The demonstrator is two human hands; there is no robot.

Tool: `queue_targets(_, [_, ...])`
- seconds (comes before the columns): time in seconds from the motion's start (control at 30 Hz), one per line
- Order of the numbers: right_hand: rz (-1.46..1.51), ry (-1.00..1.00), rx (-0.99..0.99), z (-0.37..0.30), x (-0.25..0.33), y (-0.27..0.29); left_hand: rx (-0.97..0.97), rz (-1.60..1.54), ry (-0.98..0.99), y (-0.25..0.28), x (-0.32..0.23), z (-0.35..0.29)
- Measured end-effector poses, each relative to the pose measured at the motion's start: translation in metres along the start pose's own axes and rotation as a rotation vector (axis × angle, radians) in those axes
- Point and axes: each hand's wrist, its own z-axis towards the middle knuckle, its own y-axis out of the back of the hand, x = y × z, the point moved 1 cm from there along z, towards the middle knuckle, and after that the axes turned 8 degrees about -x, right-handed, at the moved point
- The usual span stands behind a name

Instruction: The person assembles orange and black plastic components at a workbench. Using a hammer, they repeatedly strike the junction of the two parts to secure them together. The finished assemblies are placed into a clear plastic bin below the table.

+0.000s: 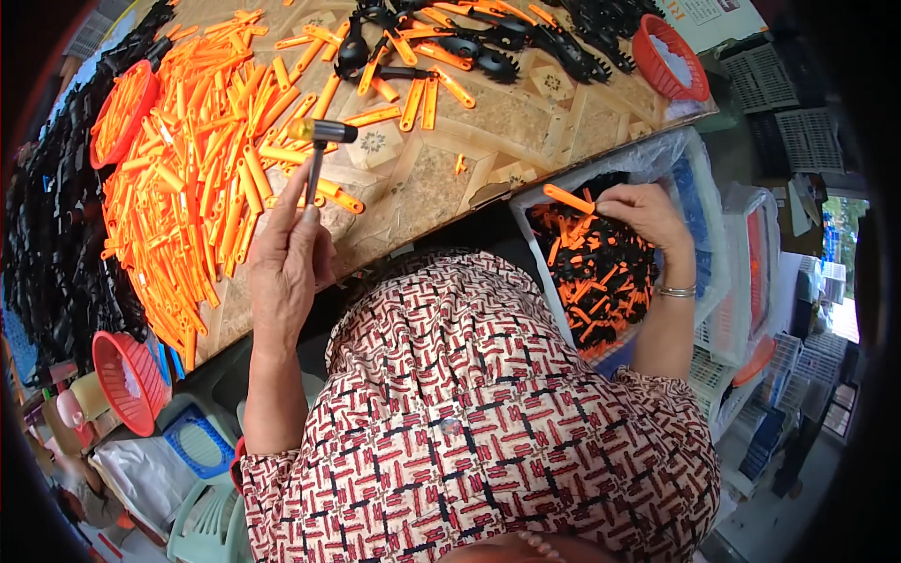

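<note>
My left hand (282, 263) is closed round the shaft of a small hammer (324, 131), its yellow and black head raised over the table's near side. Just beyond the hand spreads a big heap of orange plastic handles (211, 159). Off to the right, my right hand (648, 214) pinches one end of a single orange handle (569, 199). It hangs over a lined crate (552, 286) filled with mixed black and orange pieces. Black kitchen utensil heads (563, 52), some beside orange handles, lie on the table's far side.
The patterned tabletop (432, 178) has its edge close to my body. A red basket (668, 58) with white contents stands at its far right corner; another red basket (125, 113) sits at the left among black parts (56, 235). Stacked plastic crates (798, 131) flank the right side.
</note>
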Motion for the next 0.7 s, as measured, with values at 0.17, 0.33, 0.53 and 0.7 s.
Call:
queue_targets(0.17, [-0.258, 0.305, -0.492, 0.049, 0.055, 0.003, 0.083, 0.014, -0.009, -0.017, 0.019, 0.001])
queue_targets(0.33, [-0.584, 1.022, -0.784, 0.152, 0.122, -0.035, 0.109, 0.008, 0.034, -0.023, 0.015, 0.004])
queue_targets(0.53, [-0.446, 0.754, -0.64, 0.202, 0.173, -0.067, 0.086, 0.091, -0.003, -0.017, 0.019, -0.008])
queue_targets(0.7, [-0.056, 0.55, -0.42, 0.197, 0.186, -0.047, 0.005, -0.065, 0.08, -0.008, 0.019, -0.005])
